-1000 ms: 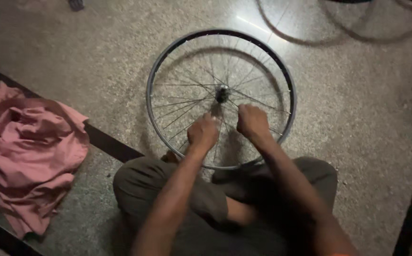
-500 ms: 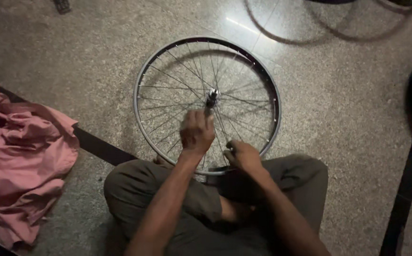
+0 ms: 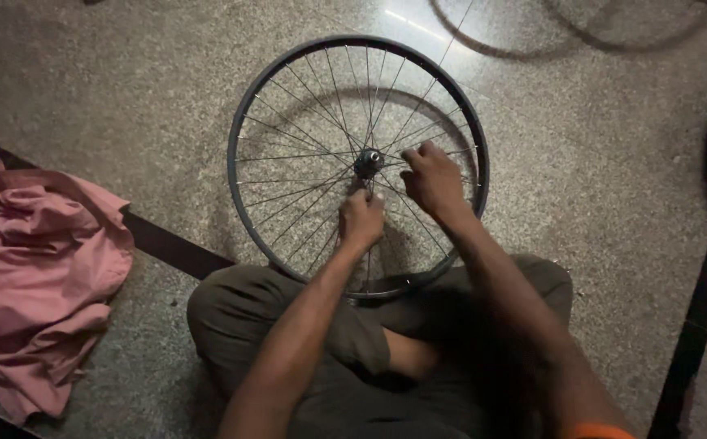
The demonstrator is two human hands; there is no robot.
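The floor [image 3: 613, 203] is speckled stone, and a pink cloth [image 3: 36, 268] lies crumpled on it well off to your left. The wheel [image 3: 239, 138] lies flat on that floor straight ahead of you, its near edge touching your folded legs [image 3: 288, 325] and its far edge pointing away; being round, it has no long axis, so what matters is the hub [image 3: 368, 162] at its centre, just beyond both hands.

Your right hand [image 3: 433, 179] is the nearer to the hub, sitting just to its right over the spokes [image 3: 304, 146], fingers curled down and closed among them as if pinching one, though the exact spoke is too fine to tell. Your left hand [image 3: 361, 219] sits just on the near side of the hub, loosely fisted, fingertips drawn together on a spoke that runs toward you. The hands are close but not touching. Another rim [image 3: 483, 36] shows at the top edge.
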